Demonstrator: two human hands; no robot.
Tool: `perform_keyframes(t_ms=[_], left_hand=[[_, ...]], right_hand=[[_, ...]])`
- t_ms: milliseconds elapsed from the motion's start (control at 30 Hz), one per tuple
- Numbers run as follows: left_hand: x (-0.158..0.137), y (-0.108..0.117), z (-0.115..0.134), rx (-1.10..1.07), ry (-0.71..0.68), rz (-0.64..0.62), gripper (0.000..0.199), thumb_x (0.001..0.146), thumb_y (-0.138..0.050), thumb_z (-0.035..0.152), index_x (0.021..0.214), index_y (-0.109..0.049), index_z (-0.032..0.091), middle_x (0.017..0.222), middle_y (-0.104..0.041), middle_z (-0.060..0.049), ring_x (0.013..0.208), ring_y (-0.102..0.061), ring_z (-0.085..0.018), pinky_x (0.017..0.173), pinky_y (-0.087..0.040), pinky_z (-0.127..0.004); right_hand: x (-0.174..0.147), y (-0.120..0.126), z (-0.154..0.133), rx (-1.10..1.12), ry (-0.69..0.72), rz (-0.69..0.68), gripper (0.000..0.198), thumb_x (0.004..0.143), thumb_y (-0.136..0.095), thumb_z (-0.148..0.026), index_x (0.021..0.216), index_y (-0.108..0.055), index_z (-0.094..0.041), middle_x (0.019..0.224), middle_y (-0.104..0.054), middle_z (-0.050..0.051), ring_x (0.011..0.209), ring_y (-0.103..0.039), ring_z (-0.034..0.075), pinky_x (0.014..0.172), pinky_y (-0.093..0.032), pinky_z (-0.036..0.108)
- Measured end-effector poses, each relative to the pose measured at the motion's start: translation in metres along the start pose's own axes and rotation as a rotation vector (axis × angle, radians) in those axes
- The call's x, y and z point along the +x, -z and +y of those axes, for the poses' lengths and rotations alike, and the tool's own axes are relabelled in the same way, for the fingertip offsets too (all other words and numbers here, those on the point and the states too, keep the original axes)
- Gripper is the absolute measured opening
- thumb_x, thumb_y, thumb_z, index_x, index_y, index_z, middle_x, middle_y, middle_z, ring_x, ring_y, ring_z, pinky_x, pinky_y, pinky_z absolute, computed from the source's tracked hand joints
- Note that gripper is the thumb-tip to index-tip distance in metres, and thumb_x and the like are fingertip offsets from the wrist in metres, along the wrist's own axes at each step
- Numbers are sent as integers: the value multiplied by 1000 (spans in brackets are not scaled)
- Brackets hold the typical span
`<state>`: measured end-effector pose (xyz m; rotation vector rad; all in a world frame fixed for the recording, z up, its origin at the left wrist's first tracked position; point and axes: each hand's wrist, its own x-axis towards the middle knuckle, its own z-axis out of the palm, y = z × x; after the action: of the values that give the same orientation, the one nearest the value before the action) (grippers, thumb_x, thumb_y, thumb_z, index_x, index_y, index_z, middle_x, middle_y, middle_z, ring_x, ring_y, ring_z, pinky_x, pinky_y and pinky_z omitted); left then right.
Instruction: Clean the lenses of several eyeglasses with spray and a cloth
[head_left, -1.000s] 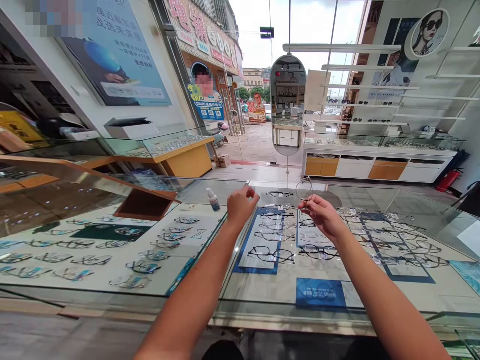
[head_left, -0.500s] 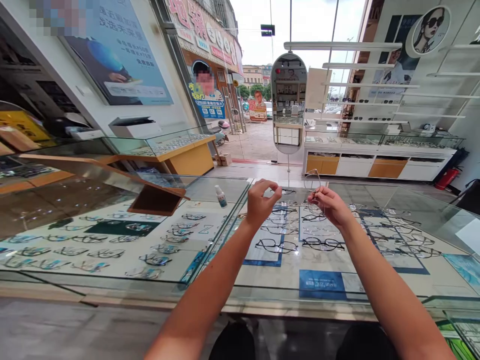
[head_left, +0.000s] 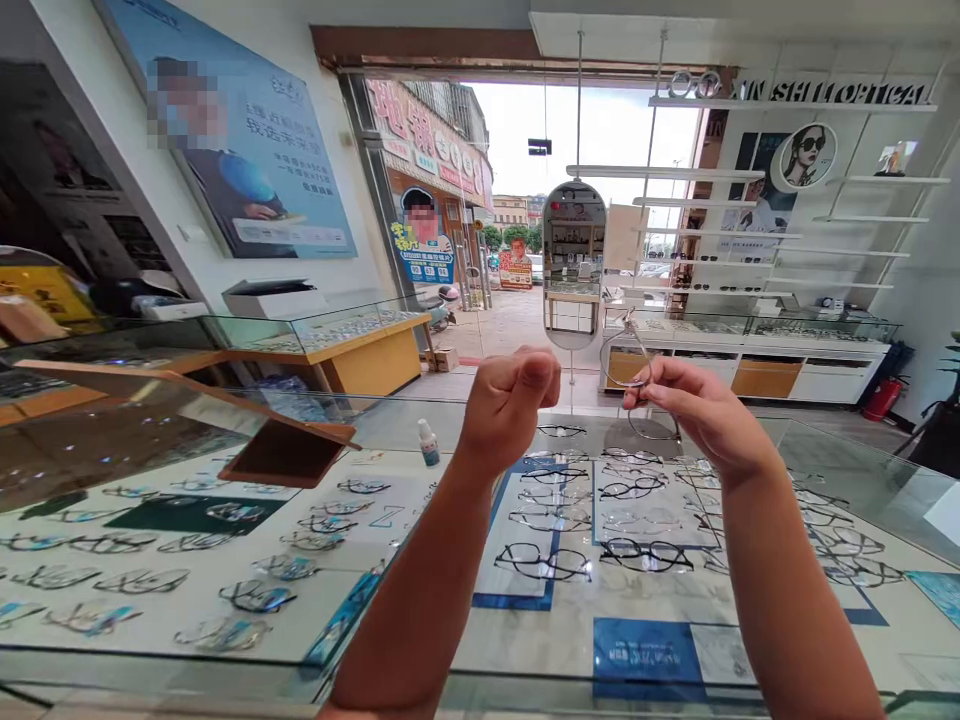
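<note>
Pinched near the bridge, a pair of thin-rimmed eyeglasses (head_left: 654, 438) is tilted on end above the glass counter, with my right hand (head_left: 694, 405) shut on it. One round lens rises above my fingers and the other hangs below them. My left hand (head_left: 506, 405) is closed to the left of the eyeglasses, apart from them. Its thumb lies over curled fingers, and what it holds, if anything, is hidden. Under the counter's glass (head_left: 559, 625), dark-framed eyeglasses (head_left: 646, 555) and other pairs lie in rows.
A small white spray bottle (head_left: 428, 443) stands on the glass left of my hands. A brown tilted tray-like stand (head_left: 281, 450) is farther left. Beyond the counter are an oval mirror (head_left: 574, 265), white wall shelves (head_left: 712, 203) and a low display cabinet (head_left: 832, 380).
The view has tilted upward. My left hand has turned, its earlier finger ring now a closed fist shape. The eyeglasses stay in my right hand, with more of both lenses showing.
</note>
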<state>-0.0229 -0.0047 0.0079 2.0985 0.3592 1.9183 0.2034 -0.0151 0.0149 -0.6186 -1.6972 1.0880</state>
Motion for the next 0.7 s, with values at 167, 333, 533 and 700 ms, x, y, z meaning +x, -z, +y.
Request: perform_keyframes(t_ms=[167, 333, 533, 700], left_hand=[[2, -1, 5, 12, 41, -22, 54, 106, -50, 60, 67, -46, 22, 63, -45, 1, 60, -46, -13, 55, -41, -29], [5, 6, 10, 66, 92, -97, 29, 101, -62, 40, 78, -57, 22, 73, -56, -1, 69, -54, -14, 64, -49, -30], [2, 8, 10, 179, 100, -137, 8, 88, -66, 20, 80, -63, 20, 76, -64, -1, 74, -59, -15, 74, -52, -32], [2, 10, 10, 401, -27, -190, 9, 87, -70, 20, 91, -63, 22, 88, -67, 0, 85, -64, -17, 81, -54, -33]], right_hand=[[-8, -3, -8, -28, -33, -52, 17, 89, -77, -39, 83, -69, -25, 84, -74, 2, 88, -66, 20, 88, -50, 39], [-14, -4, -18, -52, -85, -94, 18, 89, -78, -38, 82, -70, -23, 84, -73, 3, 85, -65, 20, 85, -51, 38], [-15, -4, -23, -81, -102, -99, 15, 89, -77, -35, 81, -71, -24, 83, -74, 2, 85, -65, 20, 83, -51, 37], [-14, 2, -23, -112, -109, -92, 17, 90, -77, -34, 80, -70, -23, 81, -75, 2, 84, -67, 19, 83, -51, 36]])
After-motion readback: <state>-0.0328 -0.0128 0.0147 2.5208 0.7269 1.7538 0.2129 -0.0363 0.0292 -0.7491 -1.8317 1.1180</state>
